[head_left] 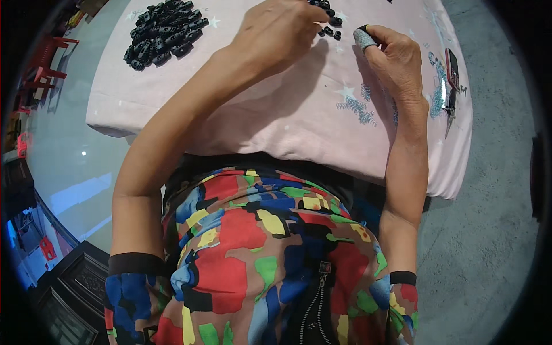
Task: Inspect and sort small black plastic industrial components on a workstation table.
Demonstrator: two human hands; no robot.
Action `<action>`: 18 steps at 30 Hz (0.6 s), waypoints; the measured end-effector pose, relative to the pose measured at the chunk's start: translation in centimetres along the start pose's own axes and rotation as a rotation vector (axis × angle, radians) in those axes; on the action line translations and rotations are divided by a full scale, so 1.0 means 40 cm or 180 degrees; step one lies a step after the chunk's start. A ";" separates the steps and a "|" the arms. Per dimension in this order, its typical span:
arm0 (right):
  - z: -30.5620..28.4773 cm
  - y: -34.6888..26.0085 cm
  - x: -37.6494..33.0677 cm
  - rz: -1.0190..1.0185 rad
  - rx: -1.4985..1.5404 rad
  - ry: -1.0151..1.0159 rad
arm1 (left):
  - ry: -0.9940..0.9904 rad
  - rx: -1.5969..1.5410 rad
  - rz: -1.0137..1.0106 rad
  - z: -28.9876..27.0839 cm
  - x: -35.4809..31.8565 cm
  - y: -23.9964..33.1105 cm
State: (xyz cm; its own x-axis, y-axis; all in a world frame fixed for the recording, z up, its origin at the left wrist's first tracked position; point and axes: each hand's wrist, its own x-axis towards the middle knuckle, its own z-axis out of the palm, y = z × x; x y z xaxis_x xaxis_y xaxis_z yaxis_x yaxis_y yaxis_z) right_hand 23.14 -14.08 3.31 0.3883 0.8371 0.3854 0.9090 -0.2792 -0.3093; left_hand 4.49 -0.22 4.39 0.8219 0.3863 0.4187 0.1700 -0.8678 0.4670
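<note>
Black pieces, pale pink star-patterned cloth

The pale tabletop is moderately bright, and the hands throw soft shadows over it. Bluish glare lies on the left floor (with one small bright spot), while the fisheye lens bends edges and blackens the corners.

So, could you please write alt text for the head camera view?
A person's left hand is beside a few small black parts, the right hand, with a grey wrap on one digit, to its right. On the pink star-patterned cloth lie a larger pile of black parts at left and bluish coil-like pieces at right.
</note>
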 end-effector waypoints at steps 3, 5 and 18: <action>-0.004 -0.002 0.004 0.0044 0.0078 0.0212 | 0.0159 -0.0125 0.0186 0.077 0.014 -0.010; -0.009 0.006 0.003 0.0158 0.0084 0.0266 | 0.1428 -0.0337 0.0469 0.132 0.002 0.014; -0.019 0.033 0.014 0.0276 0.0115 0.0288 | 0.0095 -0.0393 0.1317 0.159 0.006 0.036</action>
State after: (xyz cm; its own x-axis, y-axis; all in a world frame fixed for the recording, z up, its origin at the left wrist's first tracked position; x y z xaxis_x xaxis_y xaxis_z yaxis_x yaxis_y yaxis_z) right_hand 24.68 -14.33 3.79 0.4788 0.7642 0.4321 0.8660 -0.3302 -0.3754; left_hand 8.39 -3.37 0.22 0.7907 0.0242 0.6117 -0.2383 -0.9083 0.3439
